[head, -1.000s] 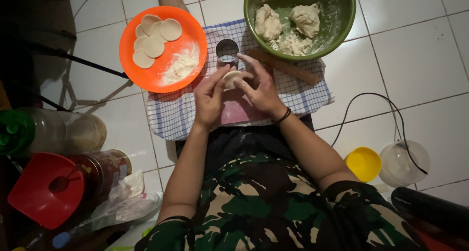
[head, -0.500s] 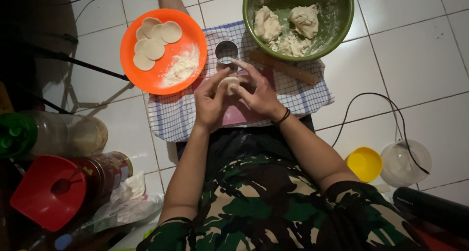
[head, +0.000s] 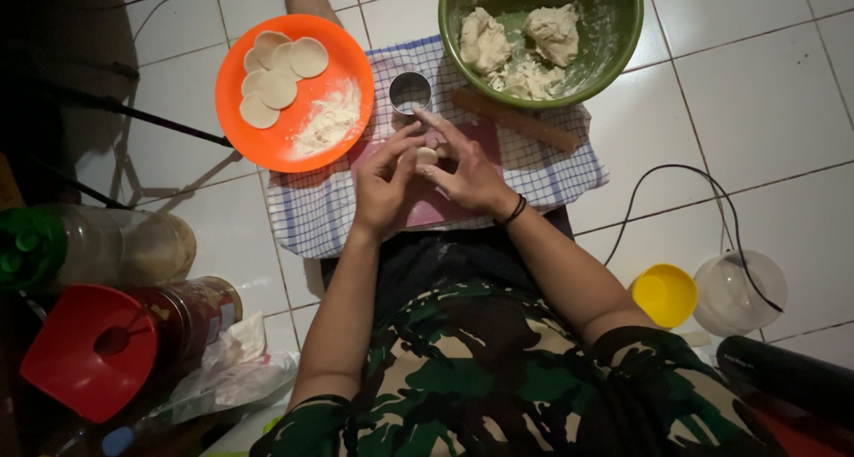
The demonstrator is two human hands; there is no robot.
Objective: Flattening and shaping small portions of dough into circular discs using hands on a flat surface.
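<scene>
Grip: both hands point(head: 427, 177) pinching dough piece point(head: 427, 155) between fingertips.

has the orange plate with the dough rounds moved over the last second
No. The orange plate keeps its overlap on the checked cloth's left corner, beside the metal ring cutter, as before; only the camera shifted slightly.

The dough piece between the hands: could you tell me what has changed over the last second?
Little: both hands, left hand and right hand, keep working the small dough piece, fingers shifting slightly. The orange plate, green bowl and metal cutter stayed put.
</scene>
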